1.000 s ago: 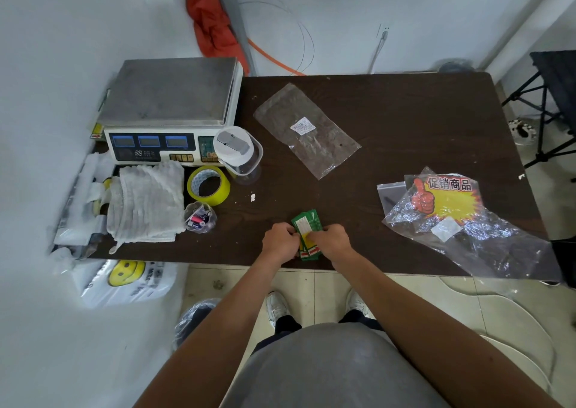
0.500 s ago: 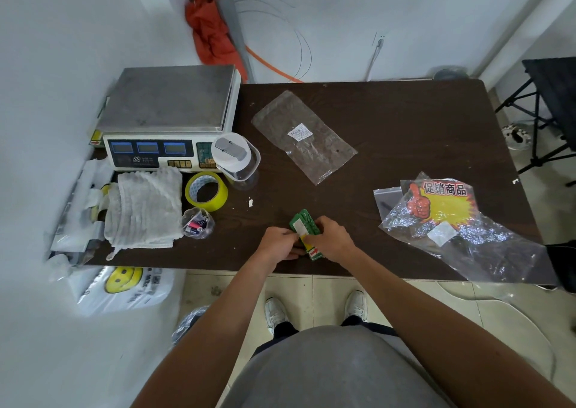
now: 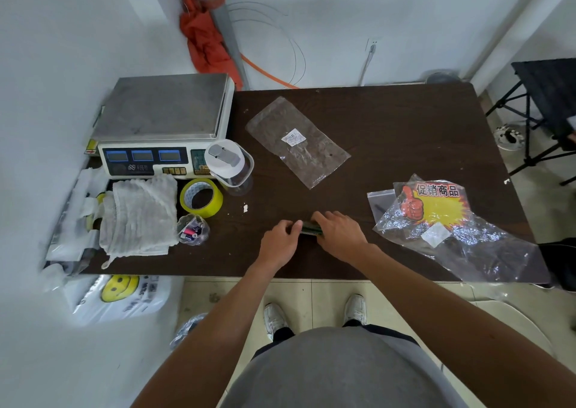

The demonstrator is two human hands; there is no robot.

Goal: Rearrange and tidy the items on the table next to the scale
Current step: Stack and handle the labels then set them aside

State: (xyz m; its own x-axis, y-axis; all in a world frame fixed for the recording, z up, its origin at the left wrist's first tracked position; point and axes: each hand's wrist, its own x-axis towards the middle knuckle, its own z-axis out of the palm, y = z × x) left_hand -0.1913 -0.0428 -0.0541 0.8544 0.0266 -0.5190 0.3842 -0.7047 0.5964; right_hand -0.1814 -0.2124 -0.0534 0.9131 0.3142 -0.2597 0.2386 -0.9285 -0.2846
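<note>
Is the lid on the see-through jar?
Shut: the white lid sits flat on top of the clear plastic jar.

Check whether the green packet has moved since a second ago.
Yes. The green packet, between the left hand and right hand, has shifted away from the table near edge and tipped on edge.

We see left hand (image 3: 280, 241) and right hand (image 3: 338, 236) gripping a green packet (image 3: 311, 228) between them near the table (image 3: 405, 127) front edge | scale (image 3: 162, 111) back left, jar (image 3: 230, 164) at its front corner | tape roll (image 3: 202, 197) beside cloth (image 3: 140, 217) | clear bag (image 3: 296, 141) mid-table
</note>
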